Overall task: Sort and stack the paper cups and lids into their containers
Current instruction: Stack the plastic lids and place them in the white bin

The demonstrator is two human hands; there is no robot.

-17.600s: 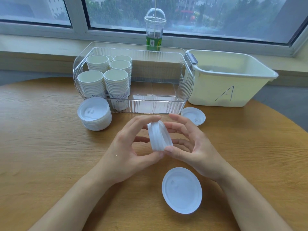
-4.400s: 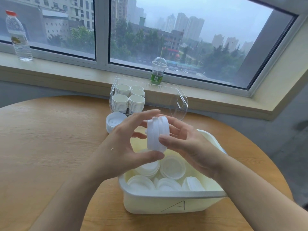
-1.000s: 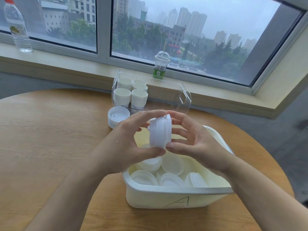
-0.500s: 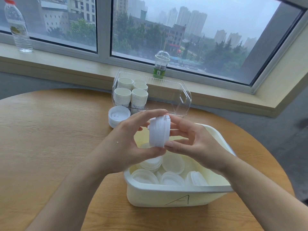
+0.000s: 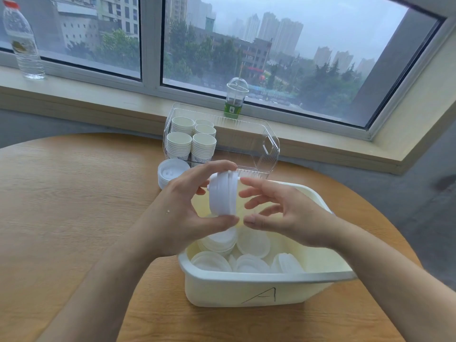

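Head view: wooden table (image 5: 61, 206) carries a cream bin (image 5: 246, 290) marked A, near right, with loose lids inside. Above it, left hand (image 5: 187, 213) grips a small stack of lids (image 5: 223, 195) on edge; right hand (image 5: 283, 213) hovers just beside, fingers relaxed, holding nothing.

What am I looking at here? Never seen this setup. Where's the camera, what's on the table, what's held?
No machine: a person wears one camera on the head, looking down at their own hands. The left hand grips a small stack of white lids on edge over the bin marked A, which holds more lids. The right hand is open beside the stack, not gripping it. Behind, on the round wooden table, a clear container holds stacked paper cups, with another lid stack in front.
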